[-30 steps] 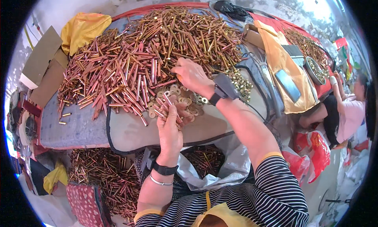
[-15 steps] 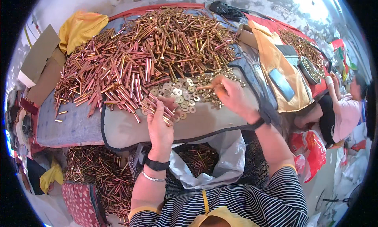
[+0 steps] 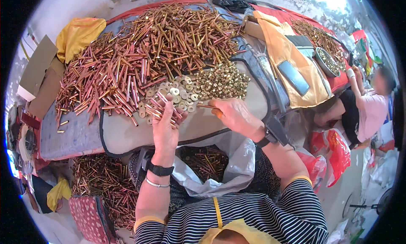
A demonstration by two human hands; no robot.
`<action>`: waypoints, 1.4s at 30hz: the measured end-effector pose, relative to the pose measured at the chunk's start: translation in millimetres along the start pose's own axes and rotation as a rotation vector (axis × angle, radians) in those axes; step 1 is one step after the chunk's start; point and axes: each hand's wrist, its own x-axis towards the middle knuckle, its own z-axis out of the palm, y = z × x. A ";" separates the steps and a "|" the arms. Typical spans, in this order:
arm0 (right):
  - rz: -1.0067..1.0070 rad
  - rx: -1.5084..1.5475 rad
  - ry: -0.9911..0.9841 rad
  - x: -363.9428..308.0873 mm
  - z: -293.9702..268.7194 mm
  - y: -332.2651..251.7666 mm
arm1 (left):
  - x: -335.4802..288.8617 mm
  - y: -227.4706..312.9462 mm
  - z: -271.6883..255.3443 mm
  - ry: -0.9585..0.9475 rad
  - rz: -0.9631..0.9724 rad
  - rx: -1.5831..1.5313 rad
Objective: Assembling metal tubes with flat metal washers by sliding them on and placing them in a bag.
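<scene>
My left hand is closed around a small bunch of copper-coloured bolts, which stick out slantwise past the fingers. To its right, my right hand pinches a single copper-coloured bolt that points left toward the bunch, with a gap between them. Just beyond the hands lie flat round washers in a loose heap. Small brassy nuts form another heap behind my right hand. Both heaps rest on a grey mat with a black edge.
A large pile of bolts covers the table's far side. Right of it, a phone lies on orange cloth near a bowl of small parts. An open white sack holds bolts below the table edge. Another person sits at right.
My right hand has moved left and nearer, from over the nuts toward my left hand, carrying the bolt. The whole view has shifted slightly. My left hand keeps its bunch.
</scene>
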 end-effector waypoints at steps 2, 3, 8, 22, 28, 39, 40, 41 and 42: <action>0.027 -0.083 -0.110 -2.4 -2.6 1.5 | -2.4 7.5 1.0 -0.001 -0.008 0.007; -0.008 -0.055 -0.055 -4.6 -4.1 4.2 | -3.4 14.1 4.8 0.034 0.010 -0.019; -0.046 0.126 0.067 2.5 4.4 -9.3 | 4.9 21.9 -10.1 0.128 0.048 -0.099; -0.435 -0.375 -0.317 37.6 -16.0 -42.8 | 4.0 23.5 -10.9 0.089 0.003 -0.109; -0.165 -0.235 -0.714 61.4 -15.5 -29.4 | 8.1 13.3 -14.9 0.004 -0.067 -0.124; -0.033 0.100 -0.313 12.1 -7.0 -5.2 | 1.5 4.3 1.3 0.082 -0.130 -0.089; -0.050 0.097 -0.226 8.9 -6.7 -6.6 | 0.5 0.7 -2.4 0.033 -0.134 -0.097; -0.054 0.100 -0.224 6.8 -6.7 -7.7 | 0.2 -0.3 -3.0 -0.016 -0.135 -0.106; 0.031 0.228 -0.124 4.7 -6.6 -9.3 | 0.1 -0.7 -3.3 -0.015 -0.131 -0.103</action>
